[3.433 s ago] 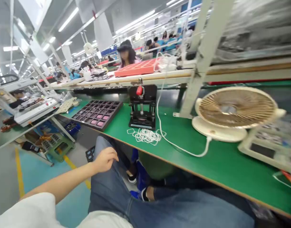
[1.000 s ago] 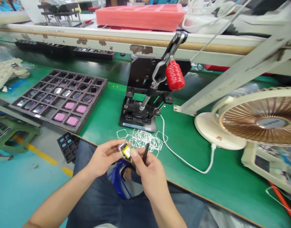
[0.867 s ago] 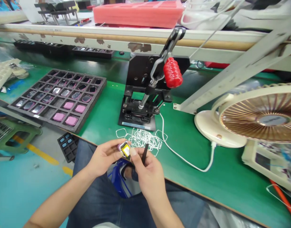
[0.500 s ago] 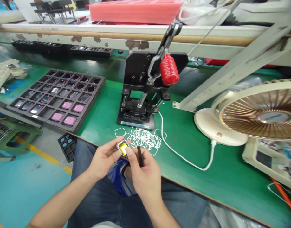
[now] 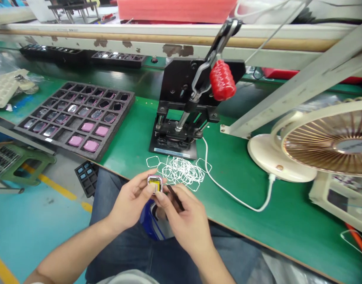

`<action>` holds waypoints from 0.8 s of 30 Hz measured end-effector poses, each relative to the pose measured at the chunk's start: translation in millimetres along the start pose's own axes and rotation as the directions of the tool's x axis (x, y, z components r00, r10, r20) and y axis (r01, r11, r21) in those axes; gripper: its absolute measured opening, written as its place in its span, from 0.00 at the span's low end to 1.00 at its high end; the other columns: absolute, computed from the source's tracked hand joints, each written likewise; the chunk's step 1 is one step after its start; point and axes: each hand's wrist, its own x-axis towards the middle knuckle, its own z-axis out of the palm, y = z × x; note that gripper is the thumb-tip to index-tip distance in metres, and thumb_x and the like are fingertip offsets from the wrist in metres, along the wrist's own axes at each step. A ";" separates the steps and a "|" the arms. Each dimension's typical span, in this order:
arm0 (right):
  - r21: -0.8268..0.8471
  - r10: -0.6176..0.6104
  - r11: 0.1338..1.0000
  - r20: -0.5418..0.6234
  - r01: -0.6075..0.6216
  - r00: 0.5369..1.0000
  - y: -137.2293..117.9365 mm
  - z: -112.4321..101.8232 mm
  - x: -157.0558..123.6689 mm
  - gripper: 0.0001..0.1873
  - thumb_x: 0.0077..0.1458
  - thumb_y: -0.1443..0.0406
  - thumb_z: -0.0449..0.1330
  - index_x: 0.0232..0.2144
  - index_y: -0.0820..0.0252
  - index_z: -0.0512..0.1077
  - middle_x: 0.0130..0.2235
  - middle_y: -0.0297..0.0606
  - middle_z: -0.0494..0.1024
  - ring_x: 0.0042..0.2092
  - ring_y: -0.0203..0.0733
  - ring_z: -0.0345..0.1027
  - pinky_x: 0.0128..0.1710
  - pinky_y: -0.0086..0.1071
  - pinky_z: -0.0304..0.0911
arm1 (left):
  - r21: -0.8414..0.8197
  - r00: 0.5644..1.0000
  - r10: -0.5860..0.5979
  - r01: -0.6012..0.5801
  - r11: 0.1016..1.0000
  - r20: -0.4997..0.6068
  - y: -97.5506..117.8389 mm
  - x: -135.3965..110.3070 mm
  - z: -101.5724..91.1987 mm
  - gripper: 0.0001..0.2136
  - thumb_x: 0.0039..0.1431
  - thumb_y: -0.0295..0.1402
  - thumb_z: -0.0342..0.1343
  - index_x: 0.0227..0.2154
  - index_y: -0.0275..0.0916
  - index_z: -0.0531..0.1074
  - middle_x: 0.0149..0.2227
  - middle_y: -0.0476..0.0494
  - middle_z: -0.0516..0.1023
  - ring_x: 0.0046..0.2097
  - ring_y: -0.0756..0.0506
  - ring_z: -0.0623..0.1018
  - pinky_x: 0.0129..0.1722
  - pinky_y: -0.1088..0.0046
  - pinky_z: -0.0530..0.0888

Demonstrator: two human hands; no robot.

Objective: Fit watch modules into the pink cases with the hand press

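Note:
My left hand (image 5: pixel 130 203) pinches a small square pink-rimmed part with a yellow inside (image 5: pixel 155 184) just in front of the green bench edge. My right hand (image 5: pixel 185 215) touches the same part with its fingertips and also grips a thin black stick-like tool (image 5: pixel 175 197). A heap of thin white square gasket rings (image 5: pixel 181 171) lies on the bench right behind my hands. Behind the heap stands a black hand press (image 5: pixel 183 102) with a red knob on its raised lever (image 5: pixel 222 81).
A dark foam tray (image 5: pixel 118 114) with several shiny and pink parts lies at the left. A cream desk fan (image 5: pixel 317 142) with a white cord (image 5: pixel 237 199) stands at the right. A slanted metal strut (image 5: pixel 290 94) and a shelf rail run behind. Another small tray (image 5: pixel 85 177) is under the bench.
Some seconds ago my left hand rested on my knee. Since one second ago both hands stay on the small part, turning it slightly; the black tool now lies flatter in my right hand.

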 end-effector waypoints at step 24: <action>0.032 0.101 0.994 -0.623 -0.103 0.776 8.6 -69.1 -18.1 0.32 0.75 0.44 0.52 0.36 0.60 0.83 0.38 0.44 0.81 0.42 0.47 0.75 0.39 0.36 0.65 | -0.230 0.982 -0.167 0.184 0.956 0.092 6.9 11.7 2.6 0.16 0.66 0.38 0.69 0.53 0.37 0.79 0.43 0.37 0.85 0.40 0.41 0.86 0.41 0.62 0.84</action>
